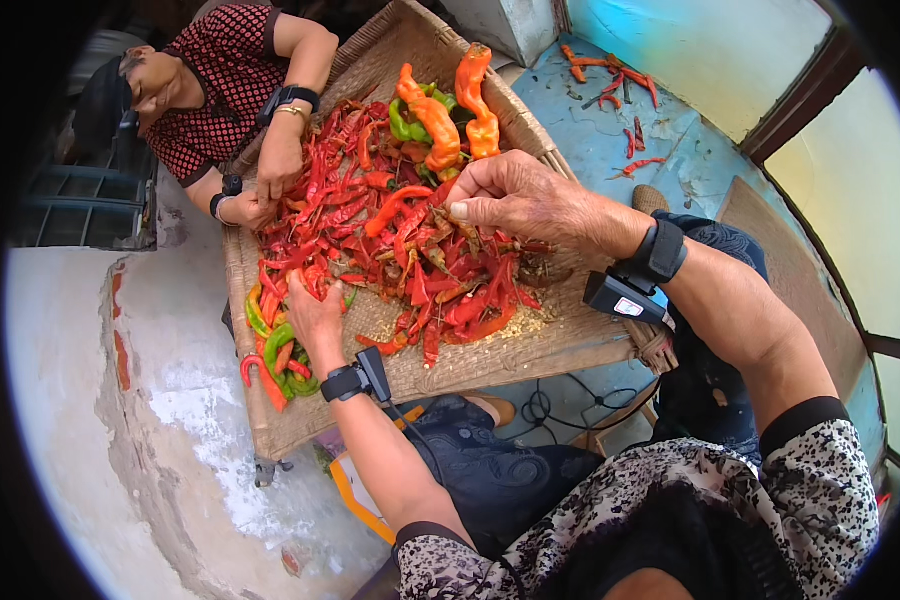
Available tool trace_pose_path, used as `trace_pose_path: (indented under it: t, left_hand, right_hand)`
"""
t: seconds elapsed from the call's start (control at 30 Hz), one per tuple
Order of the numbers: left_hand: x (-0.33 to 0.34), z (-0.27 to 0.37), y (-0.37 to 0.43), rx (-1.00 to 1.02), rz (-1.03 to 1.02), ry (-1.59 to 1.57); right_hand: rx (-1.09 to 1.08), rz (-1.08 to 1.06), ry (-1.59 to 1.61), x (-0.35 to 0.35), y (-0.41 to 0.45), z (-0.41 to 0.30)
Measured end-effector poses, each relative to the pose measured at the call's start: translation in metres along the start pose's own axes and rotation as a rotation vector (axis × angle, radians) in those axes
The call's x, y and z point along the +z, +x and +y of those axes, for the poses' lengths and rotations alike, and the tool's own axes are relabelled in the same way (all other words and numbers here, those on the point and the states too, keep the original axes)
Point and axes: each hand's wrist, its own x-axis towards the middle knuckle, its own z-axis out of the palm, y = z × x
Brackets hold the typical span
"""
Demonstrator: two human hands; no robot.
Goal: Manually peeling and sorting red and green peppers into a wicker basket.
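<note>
A woven basket tray (487, 375) holds a heap of red chili peppers (345, 214), many of them wrinkled. My left hand (319, 319) reaches into red peppers at the tray's left side, its fingertips among them; whether it grips one is unclear. Beside it lies a small pile of green and orange peppers (277, 345). My right hand (521, 195) hovers over the right of the heap, thumb and forefinger pinched together with nothing plainly visible between them. Large orange peppers (435, 127) and a green pepper (409, 124) lie just beyond it.
Across the tray a person (225, 82) has both hands (266, 187) at the heap's far left edge. Pale seeds (525, 322) are scattered near the front rim. More red peppers (630, 79) lie on the blue floor. A black cable (544, 409) is coiled below the tray.
</note>
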Motion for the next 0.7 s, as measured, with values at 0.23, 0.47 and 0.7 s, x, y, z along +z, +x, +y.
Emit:
trace_pose_path:
  t: [0.23, 0.47, 0.7]
  left_hand:
    - [0.012, 0.021, -0.002, -0.059, -0.106, 0.024]
    - [-0.004, 0.103, -0.037, 0.348, 0.021, -0.236]
    - [-0.019, 0.14, -0.078, 0.589, -0.027, -0.364]
  right_hand:
    - [0.014, 0.006, -0.047, 0.0, 0.003, -0.001]
    - [0.002, -0.003, -0.207, 0.002, 0.005, 0.001]
    - [0.041, -0.052, -0.186, 0.002, 0.003, 0.002]
